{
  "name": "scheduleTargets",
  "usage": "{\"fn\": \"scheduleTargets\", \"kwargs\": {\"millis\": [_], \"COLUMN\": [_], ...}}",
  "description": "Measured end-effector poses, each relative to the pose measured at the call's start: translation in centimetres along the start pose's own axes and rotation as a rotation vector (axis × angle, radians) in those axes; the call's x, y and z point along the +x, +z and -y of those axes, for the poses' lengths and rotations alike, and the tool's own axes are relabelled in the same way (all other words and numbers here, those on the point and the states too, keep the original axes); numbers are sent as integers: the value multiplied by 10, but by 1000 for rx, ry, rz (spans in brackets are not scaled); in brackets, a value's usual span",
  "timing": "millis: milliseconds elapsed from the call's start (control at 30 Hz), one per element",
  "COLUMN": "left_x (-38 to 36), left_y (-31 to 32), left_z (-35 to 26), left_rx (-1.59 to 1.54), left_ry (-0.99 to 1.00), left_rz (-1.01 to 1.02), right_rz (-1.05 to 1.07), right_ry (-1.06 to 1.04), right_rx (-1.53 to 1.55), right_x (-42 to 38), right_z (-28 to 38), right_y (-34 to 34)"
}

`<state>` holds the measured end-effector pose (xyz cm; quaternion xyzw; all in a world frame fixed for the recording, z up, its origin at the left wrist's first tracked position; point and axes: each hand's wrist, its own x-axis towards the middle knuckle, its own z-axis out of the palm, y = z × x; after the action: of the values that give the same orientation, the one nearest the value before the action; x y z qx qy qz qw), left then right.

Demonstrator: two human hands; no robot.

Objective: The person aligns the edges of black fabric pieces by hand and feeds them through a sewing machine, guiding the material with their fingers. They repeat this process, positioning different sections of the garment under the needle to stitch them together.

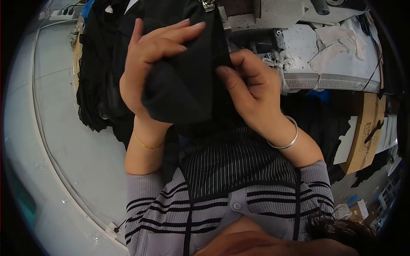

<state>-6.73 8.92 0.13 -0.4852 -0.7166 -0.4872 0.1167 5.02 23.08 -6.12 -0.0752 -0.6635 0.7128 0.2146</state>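
A piece of black cloth [183, 94] is held up in front of my chest, its lower edge hanging in a rounded fold. My left hand [147, 64] lies against its left side with the fingers stretched and spread, and part of the palm is hidden behind the fold. At the right edge, my right hand [256, 87] is closed, thumb and bent forefinger pinching the cloth. Just above, a metal presser foot [208, 5] shows at the top of the view.
A sewing machine table with a ruler strip [329, 81] stands at the right, with thread scraps [279, 59] and pale cloth scraps [335, 49] on it. More dark fabric [96, 94] hangs at the left. A cardboard box [365, 132] is at the far right. A power strip [63, 15] lies top left.
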Motion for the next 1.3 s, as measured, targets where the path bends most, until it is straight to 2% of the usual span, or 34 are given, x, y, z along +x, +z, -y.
{"fn": "scheduleTargets", "kwargs": {"millis": [33, 100, 167, 267, 367, 433, 467, 533, 567, 600, 700, 800, 833, 900, 1000, 1100, 1167, 1300], "left_x": [1, 4, -6, -10, 0, 11, 12, 10, 6, -2, -8, -7, -7, -7, -10, -16, -17, -15], "left_y": [0, 3, 16, 18, 12, 5, 2, -3, -6, -8, -6, -10, -13, -11, -2, -5, -4, 1], "left_z": [-4, -24, -17, -13, 2, 8, 7, 1, 1, 3, 1, -6, -8, -9, -9, -9, -8, -19], "left_rx": [28, 389, 313, 317, 171, 56, 56, 192, 190, 37, -194, -86, 21, 125, -36, -17, -47, 69], "left_ry": [32, 186, 157, 99, 38, -21, -20, 145, 143, 32, -130, -110, -39, 34, 89, 33, -6, -60], "left_rz": [15, 224, 131, 123, 54, 101, 101, 192, 196, 108, -87, -71, -55, -34, -226, -189, -245, -279], "right_rz": [-6, -12, -14, -36, -64, -56, -45, -30, -13, -15, 23, -22, -29, -42, -2, -103, -65, -45], "right_ry": [-2, -3, -34, -69, -48, -64, -91, -63, -33, -27, 16, -89, -235, -379, -584, -396, -243, -306], "right_rx": [18, 32, 28, 46, 59, 32, 3, 22, 43, 44, -73, -129, -209, -288, -523, -324, -287, -334], "right_x": [-1, -3, -2, 2, 12, 19, 21, 18, 16, 13, 6, 5, 7, 11, 10, -4, -10, -12], "right_z": [-1, -4, -6, -5, -2, 0, 1, 0, -1, -1, 4, 7, 5, -3, -7, 9, 11, 2], "right_y": [1, 0, 0, 4, 5, 3, 3, 1, 0, -2, -9, -9, -9, -10, -11, -8, -11, -10]}}
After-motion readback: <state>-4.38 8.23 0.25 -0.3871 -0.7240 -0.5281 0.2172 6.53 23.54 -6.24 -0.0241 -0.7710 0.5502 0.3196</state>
